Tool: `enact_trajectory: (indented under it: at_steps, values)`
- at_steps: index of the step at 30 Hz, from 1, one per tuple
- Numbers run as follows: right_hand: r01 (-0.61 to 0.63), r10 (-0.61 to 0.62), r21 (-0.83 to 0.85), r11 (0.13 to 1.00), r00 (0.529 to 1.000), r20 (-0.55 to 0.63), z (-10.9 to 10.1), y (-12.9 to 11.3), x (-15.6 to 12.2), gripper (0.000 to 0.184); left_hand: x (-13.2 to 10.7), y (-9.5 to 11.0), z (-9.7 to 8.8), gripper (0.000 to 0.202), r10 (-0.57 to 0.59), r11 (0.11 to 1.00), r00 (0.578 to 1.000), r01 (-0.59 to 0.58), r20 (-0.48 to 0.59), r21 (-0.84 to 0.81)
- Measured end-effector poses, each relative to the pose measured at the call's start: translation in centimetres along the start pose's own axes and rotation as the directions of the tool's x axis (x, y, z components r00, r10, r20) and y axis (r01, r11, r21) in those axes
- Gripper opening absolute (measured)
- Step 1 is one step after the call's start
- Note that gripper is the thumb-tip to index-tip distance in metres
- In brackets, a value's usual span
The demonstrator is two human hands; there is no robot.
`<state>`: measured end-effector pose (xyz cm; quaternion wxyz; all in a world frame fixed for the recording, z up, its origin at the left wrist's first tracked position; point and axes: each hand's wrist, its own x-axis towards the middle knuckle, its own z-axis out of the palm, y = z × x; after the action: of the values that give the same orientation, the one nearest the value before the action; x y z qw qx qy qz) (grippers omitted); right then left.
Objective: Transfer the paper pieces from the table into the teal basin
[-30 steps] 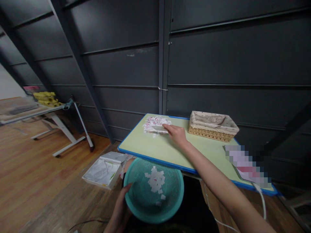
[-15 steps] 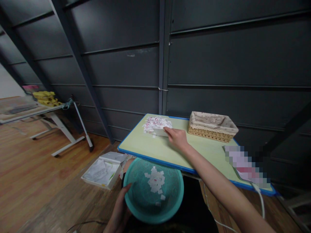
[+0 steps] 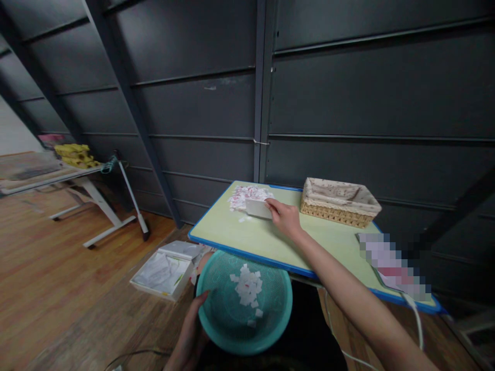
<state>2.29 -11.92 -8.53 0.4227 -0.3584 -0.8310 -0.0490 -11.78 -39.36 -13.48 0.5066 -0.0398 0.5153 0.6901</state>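
My right hand reaches over the green table and pinches a white card held upright at the near edge of a pile of small red-and-white paper pieces. A few loose pieces lie just in front of the card. Below the table's near edge, my left hand grips the rim of a teal mesh bowl that holds several white paper pieces.
A lined wicker basket stands at the table's back right. A blurred flat item with a white cable lies at the right edge. A white box sits on the wooden floor at left. A folding table stands further left.
My right hand has raised the white card from lying flat to upright and drawn it slightly toward me from the pile. The bowl and my left hand have stayed put.
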Motion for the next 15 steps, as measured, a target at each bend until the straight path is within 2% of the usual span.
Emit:
enact_trajectory:
  at_steps: [5, 8, 15]
  values:
    - [0.053, -0.053, -0.006, 0.999, 0.997, 0.049, 0.22, -0.11, -0.15, 0.031, -0.36, 0.19, 0.43, 0.062, -0.008, 1.000, 0.999, 0.009, -0.036, 0.025]
    - [0.057, -0.057, 0.013, 0.998, 0.998, 0.039, 0.32, -0.20, -0.24, 0.031, -0.05, 0.11, 0.35, 0.064, 0.009, 1.000, 0.999, -0.008, -0.032, 0.019]
    - [0.046, -0.047, 0.010, 0.999, 0.998, 0.031, 0.28, -0.55, -0.38, 0.030, -0.25, 0.25, 0.31, 0.052, 0.052, 0.996, 0.999, -0.051, -0.011, 0.069]
